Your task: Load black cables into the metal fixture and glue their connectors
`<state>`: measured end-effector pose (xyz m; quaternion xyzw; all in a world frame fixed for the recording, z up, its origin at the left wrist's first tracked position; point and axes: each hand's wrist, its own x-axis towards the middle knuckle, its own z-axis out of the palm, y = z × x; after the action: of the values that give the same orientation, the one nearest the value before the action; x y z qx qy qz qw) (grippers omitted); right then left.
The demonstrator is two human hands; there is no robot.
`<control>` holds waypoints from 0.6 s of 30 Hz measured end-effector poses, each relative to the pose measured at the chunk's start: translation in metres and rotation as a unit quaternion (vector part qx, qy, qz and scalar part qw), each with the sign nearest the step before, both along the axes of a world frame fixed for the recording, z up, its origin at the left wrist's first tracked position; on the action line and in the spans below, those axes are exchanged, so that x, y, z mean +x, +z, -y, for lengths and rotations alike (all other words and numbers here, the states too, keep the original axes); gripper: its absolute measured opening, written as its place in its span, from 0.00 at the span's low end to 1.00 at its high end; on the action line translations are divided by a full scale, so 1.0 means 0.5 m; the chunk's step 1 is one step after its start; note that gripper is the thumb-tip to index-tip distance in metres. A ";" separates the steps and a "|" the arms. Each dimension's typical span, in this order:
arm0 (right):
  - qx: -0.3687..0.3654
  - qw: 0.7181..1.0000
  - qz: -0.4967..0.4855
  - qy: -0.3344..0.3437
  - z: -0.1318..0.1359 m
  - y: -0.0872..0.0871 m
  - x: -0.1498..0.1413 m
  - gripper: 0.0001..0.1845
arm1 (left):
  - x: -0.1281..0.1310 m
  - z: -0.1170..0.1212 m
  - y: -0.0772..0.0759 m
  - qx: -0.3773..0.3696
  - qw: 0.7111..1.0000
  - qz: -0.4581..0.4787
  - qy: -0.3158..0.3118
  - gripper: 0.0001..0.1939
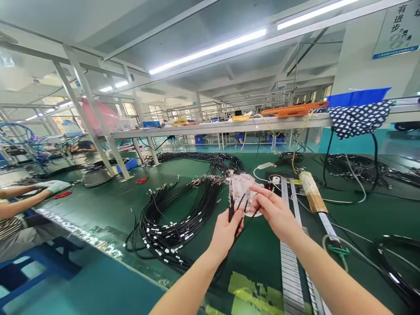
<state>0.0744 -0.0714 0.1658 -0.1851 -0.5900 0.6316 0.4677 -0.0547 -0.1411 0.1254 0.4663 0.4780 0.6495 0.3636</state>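
Observation:
My left hand (pixel 226 229) is closed around a few thin black cables (pixel 231 202), whose ends stick up above the thumb. Beside it, my right hand (pixel 271 210) pinches one black cable near its end, fingers bent. Behind both hands lies a pale pinkish crumpled plastic bag or pad (pixel 241 181), partly hidden by them; its kind is unclear. To the left, a large coiled bundle of black cables (pixel 206 205) with white labels spreads over the green tabletop (pixel 124 205). Its near end runs under my left forearm.
Metal slotted rails (pixel 290 267) and a taped wooden-handled tool (pixel 313 192) lie right. A power strip (pixel 278 186) sits behind. More black cable coils (pixel 354 168) are at right. Red-handled scissors (pixel 141 180) lie left. At far left are a co-worker's gloved hands (pixel 54 186).

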 end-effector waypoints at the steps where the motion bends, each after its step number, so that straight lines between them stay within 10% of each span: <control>1: -0.023 0.999 -0.017 0.020 0.005 0.003 -0.005 0.18 | -0.004 0.001 0.002 0.002 1.000 -0.007 -0.010 0.23; 6: -0.075 0.989 -0.076 0.102 0.028 0.030 -0.047 0.22 | -0.016 -0.008 0.006 0.013 0.999 0.008 0.034 0.23; 14: 0.035 0.996 0.009 -0.080 -0.015 0.031 -0.085 0.14 | -0.053 -0.016 0.022 0.085 0.992 0.032 0.085 0.20; 18: -0.019 0.999 -0.042 0.028 -0.005 0.038 -0.084 0.17 | -0.095 -0.003 0.031 0.027 0.984 0.139 -0.109 0.20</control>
<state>0.0324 -0.0689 0.1847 -0.1509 -0.5626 0.6625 0.4709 -0.1022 -0.1396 0.1410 0.4300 0.3515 0.6774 0.4823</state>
